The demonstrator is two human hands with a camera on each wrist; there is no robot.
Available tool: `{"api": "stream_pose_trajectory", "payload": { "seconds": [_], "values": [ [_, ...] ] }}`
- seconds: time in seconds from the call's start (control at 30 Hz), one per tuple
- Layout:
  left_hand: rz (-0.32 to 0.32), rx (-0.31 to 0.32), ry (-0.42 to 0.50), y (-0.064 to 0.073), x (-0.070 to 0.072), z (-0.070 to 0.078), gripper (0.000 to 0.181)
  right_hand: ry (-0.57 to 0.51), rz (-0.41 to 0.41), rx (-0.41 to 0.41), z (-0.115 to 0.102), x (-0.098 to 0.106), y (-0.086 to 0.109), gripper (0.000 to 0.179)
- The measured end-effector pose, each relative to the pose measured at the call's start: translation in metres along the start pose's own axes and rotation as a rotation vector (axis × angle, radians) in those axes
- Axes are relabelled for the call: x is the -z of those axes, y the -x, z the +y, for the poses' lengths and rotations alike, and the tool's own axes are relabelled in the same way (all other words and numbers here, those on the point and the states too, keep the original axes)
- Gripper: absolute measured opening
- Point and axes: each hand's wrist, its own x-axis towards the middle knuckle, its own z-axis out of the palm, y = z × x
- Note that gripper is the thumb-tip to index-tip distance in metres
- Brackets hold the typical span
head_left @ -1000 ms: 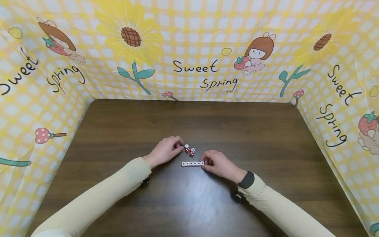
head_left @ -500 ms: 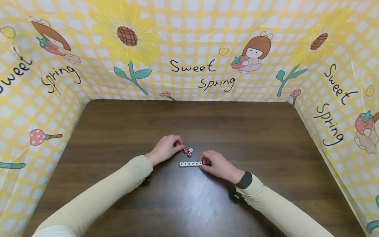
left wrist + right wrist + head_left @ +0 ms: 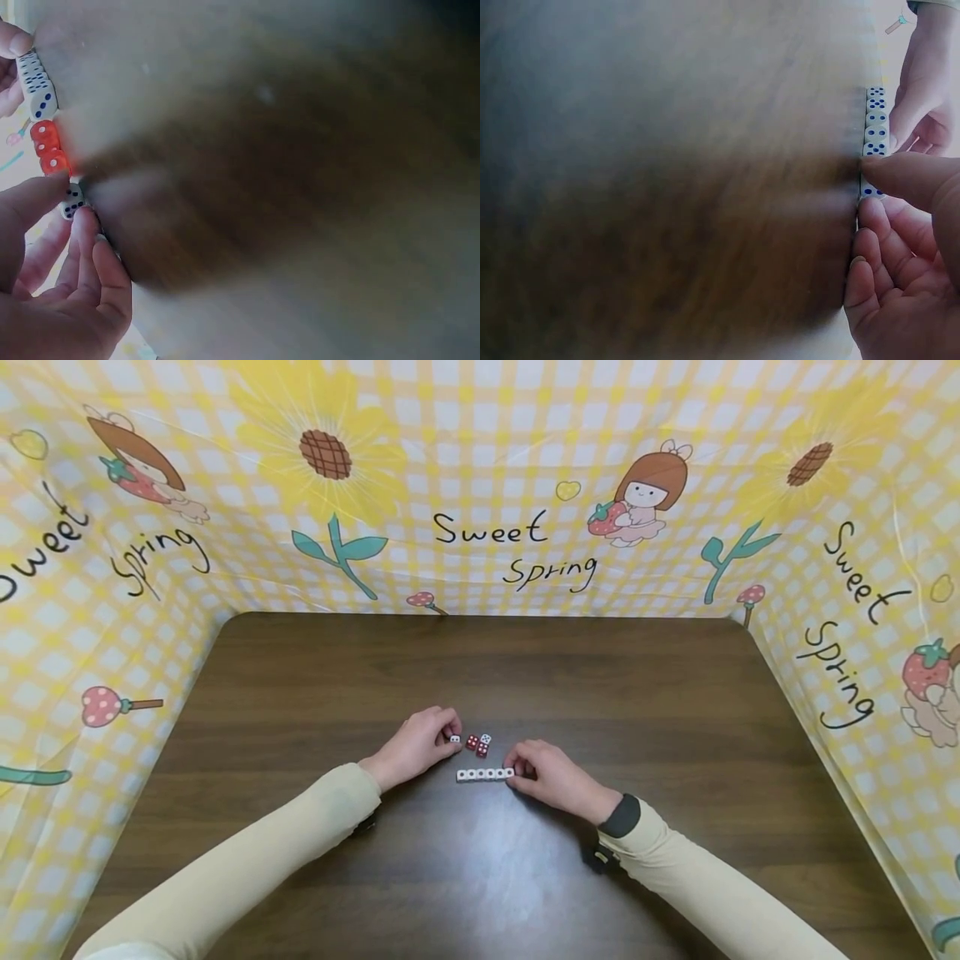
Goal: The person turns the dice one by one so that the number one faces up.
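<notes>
My left hand pinches a white die between thumb and fingertips, just left of the small group of dice. That group has two red dice and one white die, which appears to sit on the nearer red one. Closer to me, a straight row of several white dice lies on the table, single dots facing up. At the row's right end my right hand holds the last die between thumb and fingers. The underside of the row is hidden.
The dark wooden table carries the dice. A yellow checked cloth printed with flowers stands as a wall behind it and along both sides. A bright reflection lies on the tabletop in front of the row.
The white die that was on top of the left red die is now between my left fingers, which have drawn slightly left. My right hand stays at the row's end.
</notes>
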Motion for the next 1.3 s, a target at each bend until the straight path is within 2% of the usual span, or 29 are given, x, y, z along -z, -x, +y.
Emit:
{"api": "stream_pose_trajectory", "payload": {
  "seconds": [0.37, 0.57, 0.67, 0.93, 1.1, 1.3],
  "values": [
    [0.031, -0.037, -0.014, 0.007, 0.003, -0.003, 0.011, 0.005, 0.018, 0.021, 0.000, -0.001, 0.000, 0.012],
    [0.041, -0.124, -0.098, 0.012, 0.008, 0.001, 0.008, 0.020, 0.007, 0.010, -0.002, 0.001, 0.000, 0.013],
    [0.036, -0.141, -0.130, 0.015, 0.009, 0.002, 0.009, 0.023, 0.007, 0.013, -0.002, 0.000, 0.000, 0.013],
    [0.041, -0.107, -0.157, 0.021, 0.007, -0.007, 0.016, 0.028, 0.008, 0.030, 0.001, -0.002, 0.000, 0.013],
    [0.035, -0.078, -0.129, 0.023, 0.006, -0.009, 0.021, 0.027, 0.004, 0.026, 0.002, -0.001, 0.000, 0.013],
    [0.058, 0.027, -0.072, 0.020, 0.007, -0.007, 0.026, 0.023, 0.001, 0.028, 0.003, -0.003, 0.000, 0.013]
  ]
}}
